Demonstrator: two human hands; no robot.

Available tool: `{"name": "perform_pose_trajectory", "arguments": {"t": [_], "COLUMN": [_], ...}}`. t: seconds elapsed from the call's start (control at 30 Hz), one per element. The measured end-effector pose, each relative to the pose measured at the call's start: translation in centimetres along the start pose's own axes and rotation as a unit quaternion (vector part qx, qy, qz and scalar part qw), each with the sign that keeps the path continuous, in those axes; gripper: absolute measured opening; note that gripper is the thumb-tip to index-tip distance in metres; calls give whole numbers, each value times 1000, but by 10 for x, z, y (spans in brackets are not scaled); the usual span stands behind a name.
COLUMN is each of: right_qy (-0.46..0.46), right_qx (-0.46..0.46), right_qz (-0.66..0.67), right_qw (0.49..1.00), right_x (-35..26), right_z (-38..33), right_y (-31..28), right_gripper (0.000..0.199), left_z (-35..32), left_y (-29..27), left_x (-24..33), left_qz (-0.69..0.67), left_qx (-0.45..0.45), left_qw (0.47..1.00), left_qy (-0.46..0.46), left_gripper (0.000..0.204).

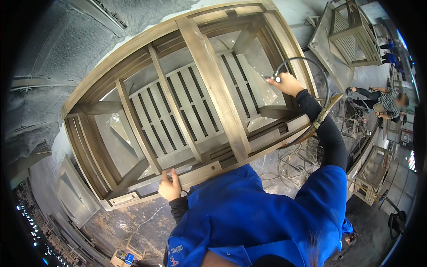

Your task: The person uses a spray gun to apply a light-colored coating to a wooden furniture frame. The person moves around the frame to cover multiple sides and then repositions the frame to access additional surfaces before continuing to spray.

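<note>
A large brown wooden furniture frame (213, 89) with crossbars and a slatted panel (175, 109) inside it fills the middle of the view. My left hand (169, 186) is closed on the frame's near rail, its thumb pointing up. Over the right end of the frame, my right hand (287, 84) is closed around what looks like a small spray gun (278, 79) with a round silver knob; most of it is hidden by the fingers. A dark hose (327, 73) loops from this tool back past my right forearm.
Coiled wire or hose (298, 167) lies on the floor to the right of my body. A slatted wooden piece (356, 38) stands at the far right, and a seated person (391, 102) is beyond it. A flat panel (75, 193) leans at the left, near a dusty grey wall (66, 49).
</note>
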State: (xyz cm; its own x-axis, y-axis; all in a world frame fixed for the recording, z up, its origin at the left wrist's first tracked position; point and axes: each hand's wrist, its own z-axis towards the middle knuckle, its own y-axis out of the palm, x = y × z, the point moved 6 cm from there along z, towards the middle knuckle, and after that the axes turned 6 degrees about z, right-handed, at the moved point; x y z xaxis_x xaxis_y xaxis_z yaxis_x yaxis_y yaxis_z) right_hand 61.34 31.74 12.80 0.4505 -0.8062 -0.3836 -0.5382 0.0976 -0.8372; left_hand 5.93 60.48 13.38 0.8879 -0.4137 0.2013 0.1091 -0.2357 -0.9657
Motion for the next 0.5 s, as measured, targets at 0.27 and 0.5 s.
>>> {"name": "perform_pose_trajectory", "arguments": {"t": [0.27, 0.5], "right_qy": [-162, -156], "right_qx": [51, -141], "right_qz": [-137, -103], "right_qw": [976, 972], "right_x": [-28, -2], "right_z": [-4, -33], "right_y": [-18, 21], "right_gripper": [59, 62], "left_z": [0, 0], "left_y": [-2, -3], "left_x": [2, 3], "left_qz": [-14, -7], "left_qx": [9, 10], "left_qw": [1000, 1000], "left_qy": [5, 9], "left_gripper": [31, 30]}}
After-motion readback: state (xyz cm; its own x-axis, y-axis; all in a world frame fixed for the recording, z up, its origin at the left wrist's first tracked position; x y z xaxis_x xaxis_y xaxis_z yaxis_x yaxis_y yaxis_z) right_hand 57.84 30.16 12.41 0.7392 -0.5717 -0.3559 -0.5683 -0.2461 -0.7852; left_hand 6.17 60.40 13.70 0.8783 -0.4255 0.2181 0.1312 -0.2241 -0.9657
